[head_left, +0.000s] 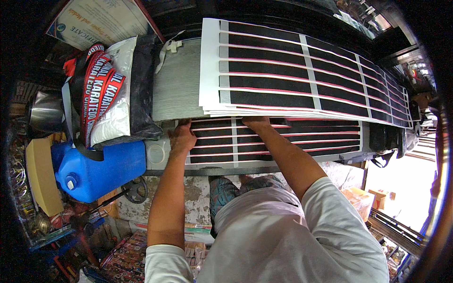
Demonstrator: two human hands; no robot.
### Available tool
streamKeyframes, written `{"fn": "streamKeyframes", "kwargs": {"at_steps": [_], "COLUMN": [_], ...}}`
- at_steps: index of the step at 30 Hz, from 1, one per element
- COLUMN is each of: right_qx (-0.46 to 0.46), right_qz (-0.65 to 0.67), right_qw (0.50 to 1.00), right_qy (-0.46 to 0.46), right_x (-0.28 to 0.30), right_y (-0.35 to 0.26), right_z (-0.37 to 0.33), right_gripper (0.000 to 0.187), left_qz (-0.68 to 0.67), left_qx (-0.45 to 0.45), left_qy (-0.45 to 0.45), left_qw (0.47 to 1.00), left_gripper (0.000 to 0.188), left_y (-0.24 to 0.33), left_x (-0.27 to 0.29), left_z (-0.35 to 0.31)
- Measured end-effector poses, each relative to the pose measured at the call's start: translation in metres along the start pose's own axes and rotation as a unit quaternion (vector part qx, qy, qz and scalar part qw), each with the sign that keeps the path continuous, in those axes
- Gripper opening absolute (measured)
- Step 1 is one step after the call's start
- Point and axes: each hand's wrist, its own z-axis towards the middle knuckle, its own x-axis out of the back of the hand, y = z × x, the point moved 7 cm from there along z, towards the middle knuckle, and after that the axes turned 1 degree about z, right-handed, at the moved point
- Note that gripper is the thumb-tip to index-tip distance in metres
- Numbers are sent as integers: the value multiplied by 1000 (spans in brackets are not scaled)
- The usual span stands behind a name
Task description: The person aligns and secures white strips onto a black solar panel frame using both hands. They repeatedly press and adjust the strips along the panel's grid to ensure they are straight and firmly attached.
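Observation:
Black strips with red-and-white edging lie in rows on a lower board (166,150), crossed by grey tape (235,152). My left hand (182,137) rests at the left end of these lower strips (214,147), thumb apart from the fingers, the fingertips at the shadowed far side. Farther right, my right hand (256,123) reaches to the far rows; its fingers are mostly hidden at the overhanging edge. Above both hands sits a raised grey board (177,80) bearing white sheets (210,70), with similar black strips (264,66) taped across them.
Left of the boards lies a white-and-black package (123,89) with red printed straps (101,94). Below it is a blue jerrycan (106,167) beside a cardboard piece (43,177). A tape roll (155,153) lies near my left hand. A framed certificate (99,21) stands behind.

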Motion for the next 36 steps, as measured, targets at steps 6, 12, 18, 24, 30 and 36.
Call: {"fn": "streamKeyframes", "kwargs": {"at_steps": [6,12,18,24,30,36], "right_qx": [-331,-319,-346,-151,183,373], "right_qz": [758,888,867,645,-515,-618], "right_qw": [560,-86,-127,745,837,691], "right_qy": [47,-320,-335,-81,4,28], "right_x": [-61,-18,-19,-30,-8,-38], "right_y": [16,70,52,-8,-59,-71], "right_z": [0,20,15,1,-21,-44], "right_gripper": [63,65,60,58,48,32], "left_qz": [-18,-21,-6,-17,-9,12], "left_qx": [44,-19,-10,27,-10,-35], "left_qy": [-3,-3,27,-2,-6,20], "left_qw": [999,1000,1000,999,1000,999], "left_gripper": [67,67,67,65,68,69], "left_y": [-40,-4,-9,-27,-15,-9], "left_x": [-5,-4,-6,-8,-12,-9], "left_z": [-16,6,4,-6,7,10]}}
